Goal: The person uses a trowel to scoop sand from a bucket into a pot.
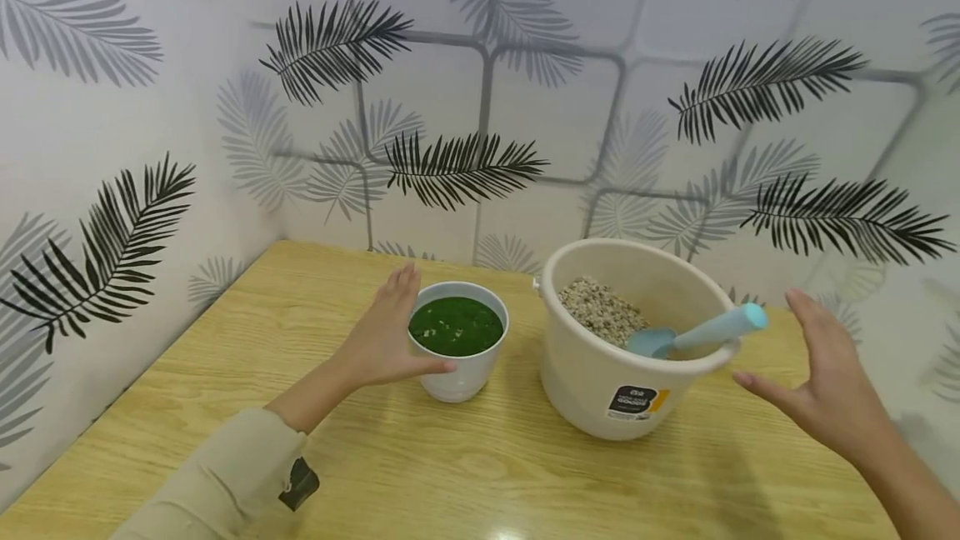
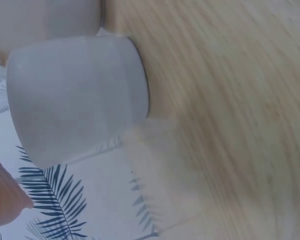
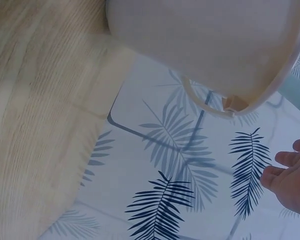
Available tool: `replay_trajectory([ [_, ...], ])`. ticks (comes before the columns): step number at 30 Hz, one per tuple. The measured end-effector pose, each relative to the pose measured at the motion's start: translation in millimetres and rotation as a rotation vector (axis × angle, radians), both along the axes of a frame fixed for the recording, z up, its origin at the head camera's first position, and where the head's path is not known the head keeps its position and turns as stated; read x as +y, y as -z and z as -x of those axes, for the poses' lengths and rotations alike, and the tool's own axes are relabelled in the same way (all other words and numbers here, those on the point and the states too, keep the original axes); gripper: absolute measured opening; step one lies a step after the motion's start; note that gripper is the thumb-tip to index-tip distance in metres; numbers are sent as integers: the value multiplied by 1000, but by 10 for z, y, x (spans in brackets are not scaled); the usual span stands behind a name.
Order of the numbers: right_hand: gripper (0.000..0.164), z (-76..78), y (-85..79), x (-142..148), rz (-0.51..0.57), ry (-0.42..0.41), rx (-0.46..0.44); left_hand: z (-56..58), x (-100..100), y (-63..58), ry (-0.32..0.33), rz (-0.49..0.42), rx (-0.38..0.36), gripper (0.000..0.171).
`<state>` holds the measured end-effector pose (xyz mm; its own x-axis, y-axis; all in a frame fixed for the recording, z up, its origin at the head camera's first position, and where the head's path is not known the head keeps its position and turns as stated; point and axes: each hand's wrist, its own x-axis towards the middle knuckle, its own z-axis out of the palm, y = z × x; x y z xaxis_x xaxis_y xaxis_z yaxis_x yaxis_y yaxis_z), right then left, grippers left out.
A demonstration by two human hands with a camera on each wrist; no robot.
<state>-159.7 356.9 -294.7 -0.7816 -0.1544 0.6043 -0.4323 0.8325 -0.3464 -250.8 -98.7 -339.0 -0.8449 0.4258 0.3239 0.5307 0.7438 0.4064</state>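
Two bare hands, both spread, gripping nothing. Head view: left hand [image 1: 384, 336] at 9 o'clock of small round white pot [image 1: 459, 380] filled with dark-green stuff [image 1: 459, 327]; thumb contact, can't tell. Large cream plastic bucket [image 1: 573, 382] at 3 o'clock of pot, on yellow wood-grain table [image 1: 450, 482], holds speckled beige bits [image 1: 600, 311], light-blue scoop [image 1: 708, 332] leaning on rim toward 4 o'clock. Right hand [image 1: 836, 382] at 3 o'clock, off bucket. Left wrist: pot at 10 o'clock, fingertip at 8. Right wrist: bucket at 1 o'clock, fingers [image 3: 285, 172] at 4, apart.
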Motion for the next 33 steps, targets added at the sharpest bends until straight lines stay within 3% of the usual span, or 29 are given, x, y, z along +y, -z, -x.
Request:
replay_trajectory([
  [8,96,69,-133,-71,-17,-52,-5,6,107,-93,22,-4,-27,137],
  [17,82,142,-284,-174,-163,-81,97,44,296,-178,88,-5,-67,134],
  [26,71,186,-402,-328,-249,-96,112,47,500,-272,136,-17,-69,143],
  [33,54,241,-457,-382,-373,-156,187,70,649,-329,166,-13,-126,143],
])
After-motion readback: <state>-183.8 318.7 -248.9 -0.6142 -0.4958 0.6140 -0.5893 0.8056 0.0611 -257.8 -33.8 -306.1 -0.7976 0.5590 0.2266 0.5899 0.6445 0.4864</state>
